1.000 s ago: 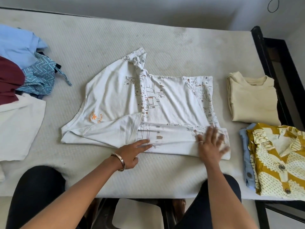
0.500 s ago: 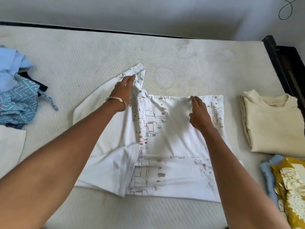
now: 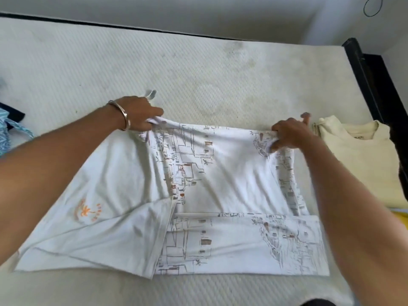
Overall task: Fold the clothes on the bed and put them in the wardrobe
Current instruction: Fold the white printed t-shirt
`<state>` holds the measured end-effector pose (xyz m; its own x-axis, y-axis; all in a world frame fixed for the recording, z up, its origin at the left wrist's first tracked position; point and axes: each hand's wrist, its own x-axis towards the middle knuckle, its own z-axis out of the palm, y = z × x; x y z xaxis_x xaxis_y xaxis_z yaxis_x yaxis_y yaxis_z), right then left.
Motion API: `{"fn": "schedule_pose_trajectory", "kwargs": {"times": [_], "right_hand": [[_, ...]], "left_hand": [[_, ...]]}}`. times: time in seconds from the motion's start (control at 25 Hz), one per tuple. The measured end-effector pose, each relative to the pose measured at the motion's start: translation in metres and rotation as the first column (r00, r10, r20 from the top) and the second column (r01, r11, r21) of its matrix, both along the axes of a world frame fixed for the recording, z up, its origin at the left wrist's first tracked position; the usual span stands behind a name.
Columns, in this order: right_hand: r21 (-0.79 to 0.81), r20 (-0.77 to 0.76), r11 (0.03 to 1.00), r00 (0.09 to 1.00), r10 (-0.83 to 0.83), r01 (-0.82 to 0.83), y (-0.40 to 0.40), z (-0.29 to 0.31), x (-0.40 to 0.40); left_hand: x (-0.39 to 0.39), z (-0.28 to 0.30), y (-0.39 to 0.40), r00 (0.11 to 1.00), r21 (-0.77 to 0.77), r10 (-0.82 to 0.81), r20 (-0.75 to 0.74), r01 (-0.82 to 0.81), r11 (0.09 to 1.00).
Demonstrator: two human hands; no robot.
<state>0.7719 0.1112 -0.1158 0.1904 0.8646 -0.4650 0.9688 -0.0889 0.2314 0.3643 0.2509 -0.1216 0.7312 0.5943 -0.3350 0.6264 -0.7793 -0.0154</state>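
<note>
Soft matt cotton-like tee (printed), textured quilted mattress, shiny metal bangle, glossy blk frame.

Bed mattress fills most of view, off-white quilted cover with faint grey smudges toward the far right. Dark strip along the mattress's far edge. Plain pale grey wall behind. Black bed frame runs down the right side. Thin black wire loop on wall, top right. Soft, even daylight, light shadows.

bare mattress beyond – free | right – cream shirt blocks
</note>
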Motion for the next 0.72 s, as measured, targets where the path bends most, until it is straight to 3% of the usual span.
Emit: {"fn": "schedule_pose_trajectory", "kwargs": {"times": [0.16,0.24,0.28,0.36,0.44,0.52,0.72], "right_hand": [[0.12,0.135,0.971,0.965,-0.223,0.207,0.005,0.03,0.027],[0.214,0.186,0.94,0.934,-0.305,0.264,0.001,0.023,0.022],[0.262,0.165,0.931,0.938,-0.303,0.255,-0.003,0.013,0.018],[0.314,-0.035,0.921,0.972,-0.231,0.231,-0.011,-0.004,0.008],[0.182,-0.192,0.974,0.977,-0.097,0.133,-0.014,-0.017,-0.002],[0.137,-0.115,0.989,0.992,-0.041,0.057,-0.013,-0.025,-0.009],[0.427,0.042,0.901,0.993,-0.108,0.08,-0.034,-0.013,-0.005]], "left_hand": [[-0.005,-0.001,-0.002,0.981,0.176,0.119,-0.155,-0.091,0.98],[0.003,-0.005,-0.009,0.978,0.234,0.148,-0.147,-0.111,0.966],[0.006,-0.007,-0.012,0.982,0.254,0.156,-0.11,-0.124,0.959],[0.007,-0.009,-0.018,0.981,0.267,0.187,-0.051,-0.167,0.949],[0.007,-0.01,-0.022,0.973,0.265,0.231,-0.028,-0.215,0.94],[0.005,-0.01,-0.027,0.971,0.25,0.233,0.058,-0.24,0.938],[-0.018,0.001,-0.046,0.932,0.246,0.06,0.358,-0.157,0.956]]}}
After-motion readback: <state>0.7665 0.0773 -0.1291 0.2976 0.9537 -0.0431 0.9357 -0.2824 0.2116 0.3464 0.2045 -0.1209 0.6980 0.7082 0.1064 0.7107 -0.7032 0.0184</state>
